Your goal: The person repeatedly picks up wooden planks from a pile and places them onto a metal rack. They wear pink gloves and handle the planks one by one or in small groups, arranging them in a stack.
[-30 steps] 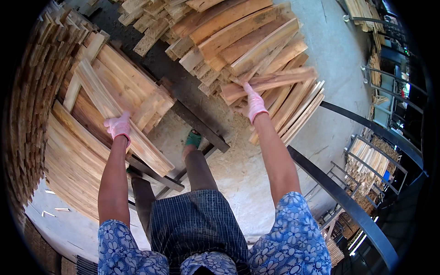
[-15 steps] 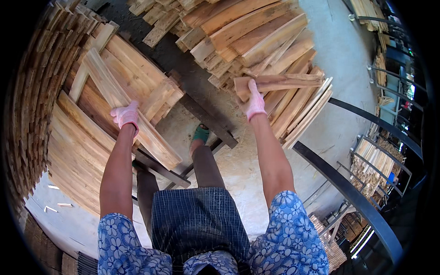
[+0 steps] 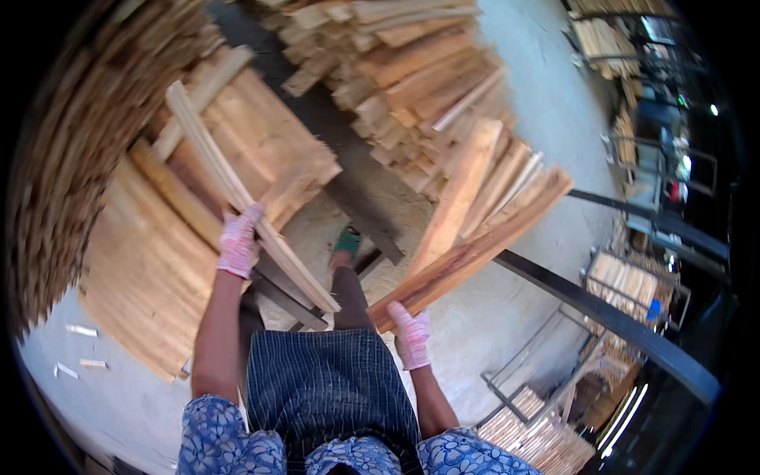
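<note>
My left hand (image 3: 239, 244), in a pink and white glove, is closed around the middle of a narrow pale wooden board (image 3: 210, 154). That board slants from the left pile down toward my lap, its long edge turned up. My right hand (image 3: 412, 336), gloved alike, grips the near end of a brown wooden plank (image 3: 483, 245), thumb on top and fingers mostly hidden underneath. The plank's far end reaches up to the right, in front of the right pile. A lighter plank (image 3: 459, 194) lies at an angle just behind it.
Flat boards (image 3: 134, 261) are piled on the left beside a tall wall of stacked wood (image 3: 79, 150). Another board pile (image 3: 427, 71) stands ahead to the right. Dark metal beams (image 3: 609, 321) cross at the right and near my legs. Wood scraps (image 3: 81, 330) lie on the floor.
My right hand has drawn back toward my lap, swinging the brown plank's near end with it. My left hand has shifted slightly right, and its board has turned more on edge.
</note>
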{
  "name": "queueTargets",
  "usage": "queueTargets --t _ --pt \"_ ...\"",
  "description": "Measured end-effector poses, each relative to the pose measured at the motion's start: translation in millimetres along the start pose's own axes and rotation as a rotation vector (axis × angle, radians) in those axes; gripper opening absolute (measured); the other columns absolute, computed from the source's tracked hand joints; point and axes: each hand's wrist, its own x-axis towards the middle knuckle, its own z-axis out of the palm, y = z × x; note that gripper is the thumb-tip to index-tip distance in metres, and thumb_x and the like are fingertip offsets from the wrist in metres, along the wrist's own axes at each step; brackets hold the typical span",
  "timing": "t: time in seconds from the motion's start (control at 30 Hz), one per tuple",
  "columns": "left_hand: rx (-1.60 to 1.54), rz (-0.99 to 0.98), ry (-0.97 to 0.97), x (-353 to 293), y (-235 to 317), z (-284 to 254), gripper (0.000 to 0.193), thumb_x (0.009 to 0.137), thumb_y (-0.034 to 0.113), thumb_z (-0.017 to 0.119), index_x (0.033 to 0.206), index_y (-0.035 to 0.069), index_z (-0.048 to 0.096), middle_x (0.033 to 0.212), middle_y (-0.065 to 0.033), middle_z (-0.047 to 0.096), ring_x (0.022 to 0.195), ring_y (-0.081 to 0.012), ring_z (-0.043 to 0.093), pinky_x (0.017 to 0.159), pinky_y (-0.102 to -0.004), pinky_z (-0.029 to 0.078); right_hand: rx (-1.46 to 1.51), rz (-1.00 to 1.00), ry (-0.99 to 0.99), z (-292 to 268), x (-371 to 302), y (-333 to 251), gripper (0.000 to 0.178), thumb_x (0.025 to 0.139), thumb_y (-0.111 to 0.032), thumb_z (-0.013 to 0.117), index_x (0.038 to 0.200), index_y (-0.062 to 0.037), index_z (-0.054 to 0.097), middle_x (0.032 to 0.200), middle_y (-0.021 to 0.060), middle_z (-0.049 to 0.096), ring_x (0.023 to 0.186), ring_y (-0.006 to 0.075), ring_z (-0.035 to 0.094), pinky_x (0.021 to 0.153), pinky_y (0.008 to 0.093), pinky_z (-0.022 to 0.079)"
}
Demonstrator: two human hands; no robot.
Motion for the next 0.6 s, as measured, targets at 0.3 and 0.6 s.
queueTargets --t 0.3,0.6 --pt "-0.366 0.096 0.408 -96 -13 -200 0.058 0.082 0.017 0.083 0.125 0.012 0.045 0.101 -0.0079 0.062 0.085 -0.0232 0.064 0.075 -0.0422 0.057 -1.053 -0.747 -0.62 193 11 49 0.075 0.079 -0.013 0.081 0.145 -0.005 0.048 0.125 0.0175 0.065 0.102 0.0342 0.07 0.089 0.0439 0.057" --pt "0.227 -0.327 1.041 -53 -41 -363 0.098 0.07 0.05 0.085 0.141 -0.001 0.04 0.138 -0.0253 0.05 0.126 -0.0395 0.056 0.102 -0.0547 0.05 -1.907 -1.06 -0.818 332 30 144 0.088 0.076 -0.044 0.083 0.148 -0.0145 0.042 0.14 0.0214 0.046 0.129 0.0437 0.049 0.109 0.0534 0.041"
